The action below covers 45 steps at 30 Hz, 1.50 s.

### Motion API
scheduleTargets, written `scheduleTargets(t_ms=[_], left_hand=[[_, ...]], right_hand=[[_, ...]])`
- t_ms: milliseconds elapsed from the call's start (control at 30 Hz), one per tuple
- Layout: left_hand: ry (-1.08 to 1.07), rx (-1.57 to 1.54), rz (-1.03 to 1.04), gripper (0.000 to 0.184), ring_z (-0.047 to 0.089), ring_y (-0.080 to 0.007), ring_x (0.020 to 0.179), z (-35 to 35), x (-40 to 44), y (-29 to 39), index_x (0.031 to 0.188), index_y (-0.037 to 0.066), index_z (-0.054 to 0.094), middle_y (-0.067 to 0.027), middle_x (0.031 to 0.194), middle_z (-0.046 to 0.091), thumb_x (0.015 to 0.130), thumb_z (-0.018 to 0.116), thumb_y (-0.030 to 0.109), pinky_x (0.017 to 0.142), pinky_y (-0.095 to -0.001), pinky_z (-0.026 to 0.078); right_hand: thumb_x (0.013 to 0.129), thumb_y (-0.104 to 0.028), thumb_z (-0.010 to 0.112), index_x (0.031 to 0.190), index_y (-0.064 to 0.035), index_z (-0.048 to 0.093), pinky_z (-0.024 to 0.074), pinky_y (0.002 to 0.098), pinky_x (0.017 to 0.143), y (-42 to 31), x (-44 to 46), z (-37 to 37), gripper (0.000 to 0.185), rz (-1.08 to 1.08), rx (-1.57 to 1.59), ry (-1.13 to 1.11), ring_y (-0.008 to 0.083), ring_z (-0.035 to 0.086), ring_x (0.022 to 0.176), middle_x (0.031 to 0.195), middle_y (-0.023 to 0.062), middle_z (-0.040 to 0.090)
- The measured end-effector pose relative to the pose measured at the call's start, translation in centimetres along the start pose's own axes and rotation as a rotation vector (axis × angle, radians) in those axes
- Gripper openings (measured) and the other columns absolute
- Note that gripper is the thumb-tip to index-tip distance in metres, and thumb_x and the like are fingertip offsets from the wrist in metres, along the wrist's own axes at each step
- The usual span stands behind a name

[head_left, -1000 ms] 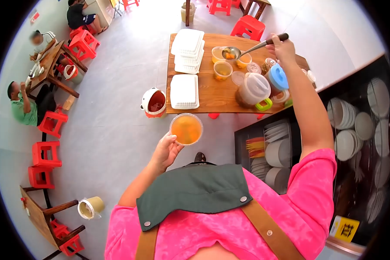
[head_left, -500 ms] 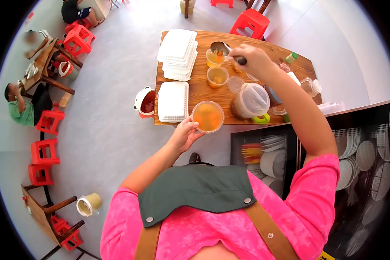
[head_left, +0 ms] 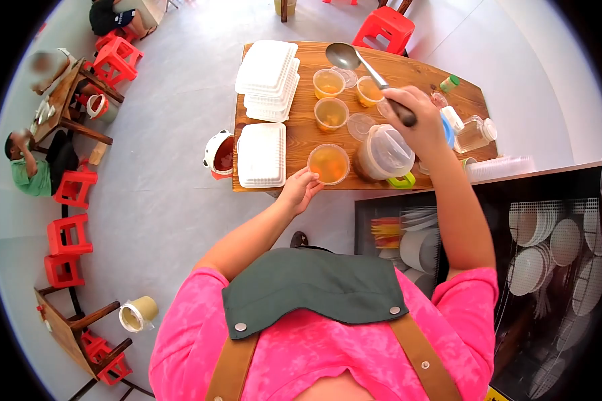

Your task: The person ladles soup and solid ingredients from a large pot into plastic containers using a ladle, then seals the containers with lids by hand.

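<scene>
My left hand (head_left: pixel 302 190) holds a clear round cup of orange liquid with chunks (head_left: pixel 329 164) at the front edge of the wooden table (head_left: pixel 301 137). My right hand (head_left: pixel 418 113) grips the dark handle of a metal ladle (head_left: pixel 343 56); its bowl looks empty and hangs over the table's far side. Between the hands stand more filled cups: one at the back (head_left: pixel 329 83), one nearer (head_left: pixel 332 113) and one to the right (head_left: pixel 370 90). A lidded pitcher with a green handle (head_left: pixel 388 152) is right of the held cup.
White foam boxes (head_left: pixel 262 155) are stacked on the table's left side. A glass jug (head_left: pixel 473 134) and clear lids (head_left: pixel 498 168) lie right. A dish cabinet (head_left: pixel 548 254) stands at the right. Red stools (head_left: pixel 384 31) and seated people (head_left: pixel 33 164) are farther off.
The left hand's cup has moved right and up to the table's edge. The ladle's bowl held food over the back cup half a second ago; now it looks empty, and my right hand is lower and farther right.
</scene>
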<state>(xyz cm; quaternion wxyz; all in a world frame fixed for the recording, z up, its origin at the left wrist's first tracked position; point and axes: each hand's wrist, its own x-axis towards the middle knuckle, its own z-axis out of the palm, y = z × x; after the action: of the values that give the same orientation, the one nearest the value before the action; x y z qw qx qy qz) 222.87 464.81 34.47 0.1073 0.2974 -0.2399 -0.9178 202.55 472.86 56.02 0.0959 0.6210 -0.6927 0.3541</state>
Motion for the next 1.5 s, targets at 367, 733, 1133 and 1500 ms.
scheduleTargets(t_ms=[367,733,1133,1500], left_hand=[[0.297,-0.003,0.058,0.033,0.052,-0.0129,0.084,-1.1,4.2,-1.3,0.108,0.011,0.046,-0.0008,0.093,0.054,0.077,0.054,0.006,0.083,-0.0364,0.044],[0.404,0.121,0.097,0.034,0.047,-0.0144,0.074,-0.2,5.1,-0.8,0.109,0.01,0.048,-0.0024,0.089,0.051,0.076,0.055,0.005,0.082,-0.0384,0.045],[0.419,0.343,0.13,0.034,0.051,-0.0198,0.096,-3.0,9.3,-0.6,0.113,0.004,0.047,-0.0077,0.107,0.052,0.08,0.051,0.012,0.079,-0.0323,0.046],[-0.125,0.928,0.216,0.024,0.04,-0.0092,0.054,-3.9,-7.1,-7.1,0.076,0.008,0.05,0.0008,0.064,0.045,0.08,0.059,0.03,0.047,-0.0241,0.034]], right_hand=[[0.075,0.01,0.051,0.095,0.0063,0.054,0.0506,0.0268,0.07,-3.2,-9.8,-3.7,0.02,0.405,0.517,0.602,0.0219,0.062,0.076,0.09,0.0123,0.056],[0.078,0.006,0.049,0.098,0.0083,0.05,0.0545,0.0312,0.067,-6.0,-16.4,-7.3,0.021,0.51,0.409,0.757,0.0274,0.062,0.072,0.094,0.0162,0.054],[0.085,-0.013,0.047,0.1,0.005,0.049,0.0535,0.029,0.056,-13.0,-22.4,-9.5,0.024,0.638,0.415,1.049,0.0221,0.062,0.061,0.078,0.018,0.061],[0.086,-0.021,0.049,0.084,-0.0022,0.057,0.0454,0.0224,0.039,-38.9,-37.5,-10.6,0.021,1.0,0.331,1.63,0.0137,0.056,0.046,0.063,0.0099,0.059]])
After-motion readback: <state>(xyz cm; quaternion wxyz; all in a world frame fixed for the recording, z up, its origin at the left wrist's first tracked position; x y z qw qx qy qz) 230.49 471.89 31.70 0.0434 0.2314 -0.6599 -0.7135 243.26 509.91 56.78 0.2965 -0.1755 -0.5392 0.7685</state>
